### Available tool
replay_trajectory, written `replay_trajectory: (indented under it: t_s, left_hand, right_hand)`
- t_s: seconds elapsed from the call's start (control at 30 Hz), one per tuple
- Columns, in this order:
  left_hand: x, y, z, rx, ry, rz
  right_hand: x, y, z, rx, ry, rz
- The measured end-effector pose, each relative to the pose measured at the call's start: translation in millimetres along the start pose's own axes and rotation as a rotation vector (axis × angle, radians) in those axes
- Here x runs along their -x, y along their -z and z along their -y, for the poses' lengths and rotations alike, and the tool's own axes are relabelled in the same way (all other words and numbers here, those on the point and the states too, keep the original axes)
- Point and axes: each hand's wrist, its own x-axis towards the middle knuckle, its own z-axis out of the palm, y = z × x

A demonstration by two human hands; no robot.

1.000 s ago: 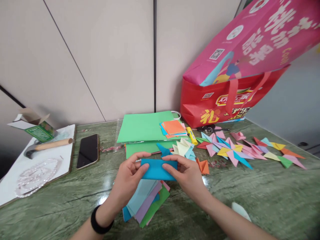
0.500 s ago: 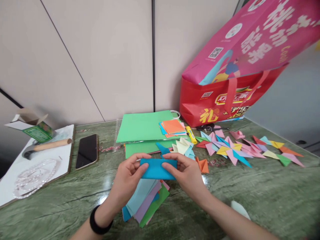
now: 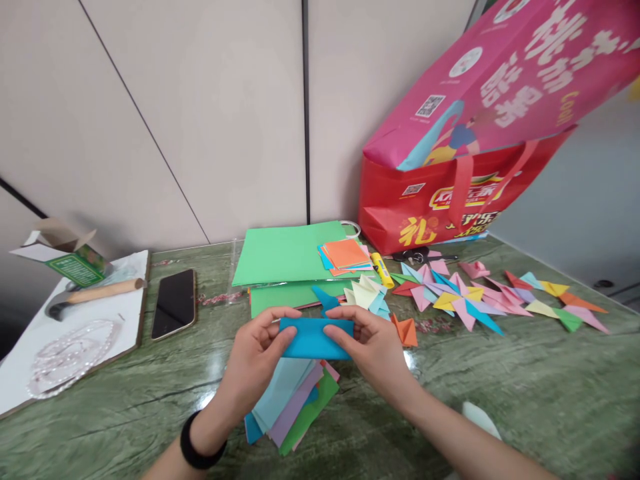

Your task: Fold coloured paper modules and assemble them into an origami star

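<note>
A blue folded paper [image 3: 311,340] is stretched level between my two hands, above the table. My left hand [image 3: 257,347] pinches its left end, thumb on the front and fingers behind. At the right end my right hand [image 3: 373,343] grips it the same way. Beneath it lies a fanned stack of coloured paper sheets [image 3: 295,407], partly hidden by the blue paper and my left hand. Just beyond my fingers are a small blue folded piece [image 3: 326,298] and cream folded pieces [image 3: 364,291].
Green paper sheets [image 3: 290,257] carry small coloured squares [image 3: 347,255]; a yellow glue stick [image 3: 382,269] lies beside them. Folded paper pieces [image 3: 465,297] spread rightward below a red bag [image 3: 395,207]. Left are a phone [image 3: 174,303], a hammer [image 3: 100,293], a box [image 3: 75,263] and bead strands [image 3: 70,357].
</note>
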Motion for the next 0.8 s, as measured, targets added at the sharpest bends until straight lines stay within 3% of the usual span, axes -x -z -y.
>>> replay_trajectory:
  t_s: [0.8]
  left_hand:
    - [-2.5,1.8,3.3,-0.005,-0.005,0.012]
  right_hand:
    - [-1.0,-0.4,1.0,-0.019,-0.025,0.016]
